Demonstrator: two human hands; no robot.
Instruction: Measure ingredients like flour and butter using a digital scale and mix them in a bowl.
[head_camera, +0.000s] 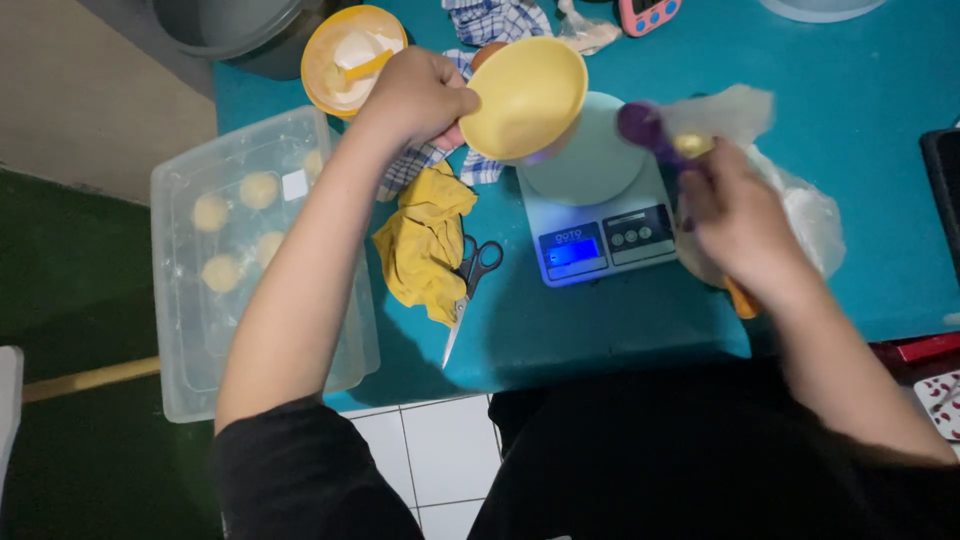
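Teal tabletop (860, 150): round yellow plastic bowl (524, 97), perhaps purple dough lump (640, 124).

Left arm stretched forward, bare forearm running up the frame, wrist bent slightly right. The left hand (415, 95) is curled in a firm grip, knuckles up, thumb pointing right. Right arm comes in from the lower right, elbow bent; the right hand (735, 220) is closed too, back to the camera, blurred.

Dim indoor light, right hand (740, 225) motion-blurred, bg edges prob. soft
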